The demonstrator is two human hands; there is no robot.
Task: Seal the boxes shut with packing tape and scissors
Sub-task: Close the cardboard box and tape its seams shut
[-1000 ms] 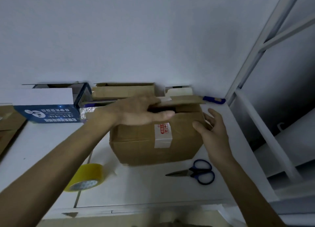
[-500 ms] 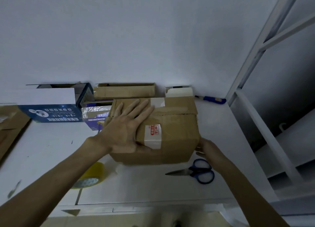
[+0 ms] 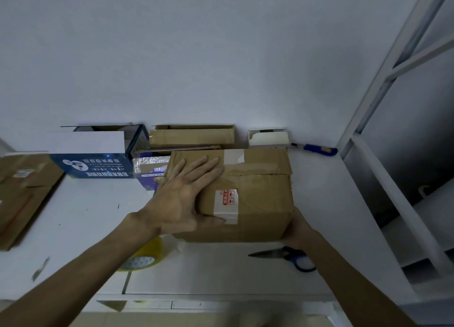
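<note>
Two-handed, held the cardboard box at frame centre on the white table. Pressed the left hand flat across the closed top flaps, fingers straight and spread, thumb on the front face. Set the right hand against the lower right corner; could not tell its grip, fingers hidden. Saw the yellow tape roll lower left of the box, scissors lower right.

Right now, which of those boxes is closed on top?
The big brown box under the left hand, flaps folded down. The blue box, low brown box and small white box at the back stand open.
</note>
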